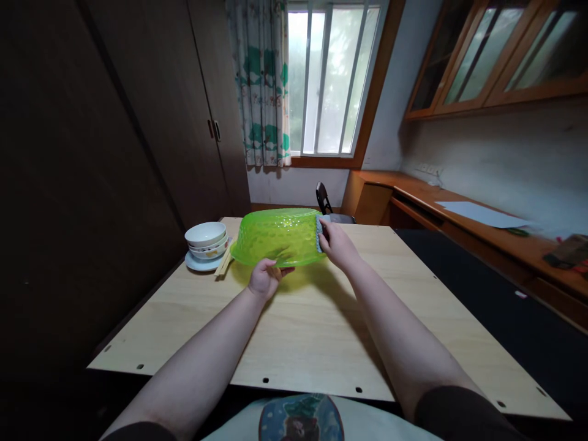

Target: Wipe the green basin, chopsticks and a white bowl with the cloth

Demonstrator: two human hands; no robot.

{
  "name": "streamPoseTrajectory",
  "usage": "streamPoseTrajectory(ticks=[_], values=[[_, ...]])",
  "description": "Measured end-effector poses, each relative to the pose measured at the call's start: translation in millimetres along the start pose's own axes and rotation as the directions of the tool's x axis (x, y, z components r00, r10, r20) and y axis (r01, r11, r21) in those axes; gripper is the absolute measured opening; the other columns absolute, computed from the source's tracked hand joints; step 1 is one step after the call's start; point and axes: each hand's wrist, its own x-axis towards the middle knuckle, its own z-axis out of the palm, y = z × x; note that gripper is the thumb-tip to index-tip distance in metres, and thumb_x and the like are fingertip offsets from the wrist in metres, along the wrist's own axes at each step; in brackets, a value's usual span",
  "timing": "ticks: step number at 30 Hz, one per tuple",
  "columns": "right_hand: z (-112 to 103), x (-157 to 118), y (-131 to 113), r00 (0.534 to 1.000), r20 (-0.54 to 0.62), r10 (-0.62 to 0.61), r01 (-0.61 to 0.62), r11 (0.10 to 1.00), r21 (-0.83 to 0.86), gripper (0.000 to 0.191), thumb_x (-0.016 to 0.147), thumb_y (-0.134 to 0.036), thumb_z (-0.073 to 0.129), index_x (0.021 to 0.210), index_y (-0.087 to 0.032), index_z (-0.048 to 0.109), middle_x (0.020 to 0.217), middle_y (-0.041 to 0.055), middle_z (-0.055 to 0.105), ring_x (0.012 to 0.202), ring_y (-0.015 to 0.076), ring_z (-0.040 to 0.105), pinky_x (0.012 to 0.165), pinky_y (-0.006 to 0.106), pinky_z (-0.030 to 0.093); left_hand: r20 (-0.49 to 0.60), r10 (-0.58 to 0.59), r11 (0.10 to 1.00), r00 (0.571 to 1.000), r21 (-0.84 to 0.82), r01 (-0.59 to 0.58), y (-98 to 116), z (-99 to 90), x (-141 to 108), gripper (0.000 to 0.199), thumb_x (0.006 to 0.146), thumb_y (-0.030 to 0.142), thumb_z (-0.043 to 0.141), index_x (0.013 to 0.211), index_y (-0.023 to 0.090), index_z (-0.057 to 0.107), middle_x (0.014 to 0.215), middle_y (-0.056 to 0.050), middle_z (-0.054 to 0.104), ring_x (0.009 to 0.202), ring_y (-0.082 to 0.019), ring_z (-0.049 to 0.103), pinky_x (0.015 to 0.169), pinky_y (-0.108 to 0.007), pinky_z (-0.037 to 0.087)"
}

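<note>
Fingers of the right hand [335,245] are curled together, pinching a grey-blue cloth pad [319,234] against the basin's far side. We read that as a firm clamp, though the fingertips are partly hidden behind the pad. Pad looks soft and slightly fibrous, but it's too small to confirm the weave.

Left hand [264,278] sits at the near rim, fingers tucked under the edge and one fingertip poking out along it. We can't tell how tight that grip is, or where the thumb sits.

Basin: lime-green plastic basin [275,236], translucent, dimpled all over, round with a flared lip. It appears upside down, dome up, tilted slightly between both hands, over the middle of the board. We can't tell whether the rim touches the surface. Green light spills onto the pale wood-laminate board [294,334], which has a smooth, flat top and small round holes along its near edge.

Just left of the basin: stacked white ceramic bowls [206,239] on a blue-rimmed saucer [198,263], with wooden chopsticks [223,264] beside them.

Beyond the board: black chair back [323,198], dark wood wardrobe [138,122], barred window [333,79] and green-print curtain [261,79]. On the right, a wooden desk [441,199] holds a sheet of paper [482,214], below glass-fronted cabinets [487,58].
</note>
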Motion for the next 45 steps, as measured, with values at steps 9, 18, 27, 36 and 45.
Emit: streamPoseTrajectory(ticks=[9,18,27,36,45], values=[[4,-8,-35,0.985,0.104,-0.138,0.143,0.989,-0.035,0.049,0.091,-0.03,0.043,0.139,-0.02,0.042,0.106,0.0126,0.059,0.097,0.0256,0.055,0.086,0.042,0.048,-0.002,-0.007,1.0,1.0,0.011,0.007,-3,1.3,-2,0.048,0.064,0.018,0.05,0.11,0.016,0.065,0.107,-0.009,0.071,0.105,-0.028,0.063,0.091,-0.046,0.048],[-3,-3,1,0.999,-0.03,0.041,-0.043,0.997,-0.056,0.046,0.089,-0.026,0.044,0.134,-0.018,0.048,0.1,0.0116,0.062,0.093,0.0255,0.057,0.083,0.04,0.048,-0.002,0.016,0.999,1.0,-0.031,-0.016,2,-0.3,0,0.047,0.065,0.02,0.05,0.109,0.017,0.066,0.099,-0.009,0.073,0.098,-0.027,0.066,0.088,-0.044,0.05],[-2,-6,-35,0.984,0.114,-0.138,0.143,0.989,-0.036,0.05,0.09,-0.029,0.046,0.138,-0.017,0.043,0.104,0.0128,0.061,0.095,0.025,0.056,0.083,0.039,0.047,0.005,0.002,0.999,1.0,-0.047,-0.002,0,0.6,-1,0.048,0.064,0.018,0.05,0.11,0.017,0.065,0.101,-0.009,0.073,0.097,-0.026,0.066,0.089,-0.044,0.049],[-12,0,-1,1.0,0.01,0.029,-0.029,0.999,-0.033,0.047,0.088,-0.026,0.046,0.135,-0.018,0.048,0.104,0.0118,0.065,0.092,0.0251,0.06,0.08,0.038,0.048,-0.022,0.025,0.998,0.999,-0.06,-0.026,5,4.1,-2,0.046,0.064,0.02,0.049,0.106,0.017,0.067,0.094,-0.008,0.073,0.097,-0.026,0.066,0.085,-0.043,0.051],[-4,-8,-43,0.988,0.098,-0.116,0.122,0.991,-0.059,0.048,0.089,-0.028,0.046,0.136,-0.019,0.046,0.11,0.0114,0.065,0.096,0.0244,0.06,0.083,0.038,0.047,-0.014,-0.014,0.996,1.0,-0.089,0.012,4,1.4,-2,0.048,0.063,0.019,0.05,0.108,0.015,0.065,0.096,-0.01,0.073,0.093,-0.026,0.067,0.085,-0.043,0.051]])
